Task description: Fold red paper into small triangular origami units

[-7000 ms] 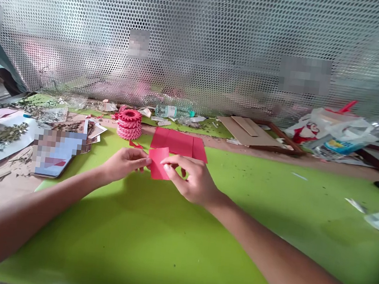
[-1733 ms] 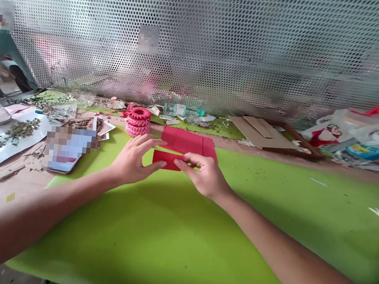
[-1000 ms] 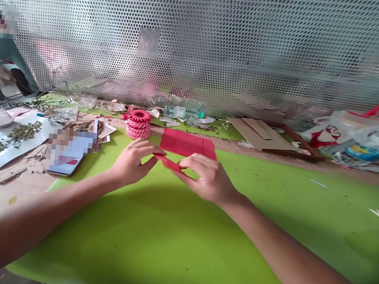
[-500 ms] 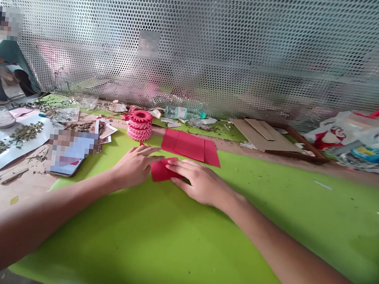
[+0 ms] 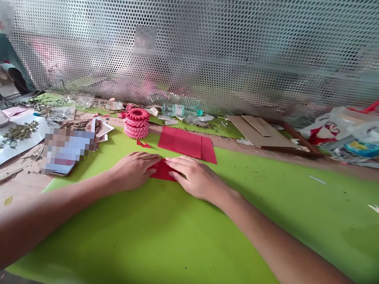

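Note:
A small piece of red paper (image 5: 163,171) lies on the green mat, held from both sides. My left hand (image 5: 134,170) grips its left end, fingers together over the far edge and thumb on the near side. At the right end my right hand (image 5: 196,177) holds it the same way, and the fingertips of both hands nearly meet. The fingers cover the paper's ends, so its folds cannot be made out. Just beyond are flat red sheets (image 5: 185,143), overlapping, and a stack of red and pink zigzag-edged paper rings (image 5: 136,124). Small red paper bits (image 5: 143,144) lie before the stack.
The green mat (image 5: 150,242) covers the table. At left are a phone (image 5: 66,155) and dried plant bits on white paper (image 5: 38,131). Along the perforated metal wall (image 5: 201,38) stand a plastic bottle (image 5: 173,110), cardboard (image 5: 262,134) and plastic bags (image 5: 351,133). A person (image 5: 0,56) sits far left.
My left hand has come down onto the paper's left end, its fingers drawn together. The paper has turned to lie straighter between both hands. The view has shifted slightly.

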The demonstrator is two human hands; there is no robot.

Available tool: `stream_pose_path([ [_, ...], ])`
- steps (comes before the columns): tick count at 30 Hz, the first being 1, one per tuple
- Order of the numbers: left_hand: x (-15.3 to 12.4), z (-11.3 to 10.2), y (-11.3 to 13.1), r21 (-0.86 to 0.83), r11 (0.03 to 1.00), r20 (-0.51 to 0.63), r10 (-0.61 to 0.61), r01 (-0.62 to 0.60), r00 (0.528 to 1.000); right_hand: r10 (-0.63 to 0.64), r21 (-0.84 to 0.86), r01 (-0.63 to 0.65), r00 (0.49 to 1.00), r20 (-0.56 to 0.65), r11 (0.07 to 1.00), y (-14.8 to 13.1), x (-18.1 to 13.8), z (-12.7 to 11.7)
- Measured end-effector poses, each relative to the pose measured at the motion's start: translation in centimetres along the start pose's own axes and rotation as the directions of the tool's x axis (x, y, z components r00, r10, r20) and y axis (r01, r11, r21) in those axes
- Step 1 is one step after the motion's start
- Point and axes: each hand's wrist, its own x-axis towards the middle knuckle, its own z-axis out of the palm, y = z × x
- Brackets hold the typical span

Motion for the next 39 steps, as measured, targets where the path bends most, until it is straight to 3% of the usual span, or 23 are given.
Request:
stream_pose_path([
  [16, 0.1, 0.6, -0.5, -0.058, 0.998, 0.056, 0.036, -0.033, 0.998, 0.034, 0.08, -0.038, 0.998, 0.053, 0.996, -0.2, 0.0, 0.6],
  [23, 0.2, 0.6, -0.2, -0.084, 0.996, 0.042, 0.003, 0.0, 0.999, 0.069, 0.144, -0.073, 0.997, 0.037, 0.987, -0.4, 0.0, 1.1],
  [39, -0.1, 0.6, 0.8, 0.001, 0.995, 0.049, -0.098, 0.098, 0.994, 0.137, 0.105, -0.138, 0.99, 0.021, 0.985, -1.3, 0.1, 1.6],
])
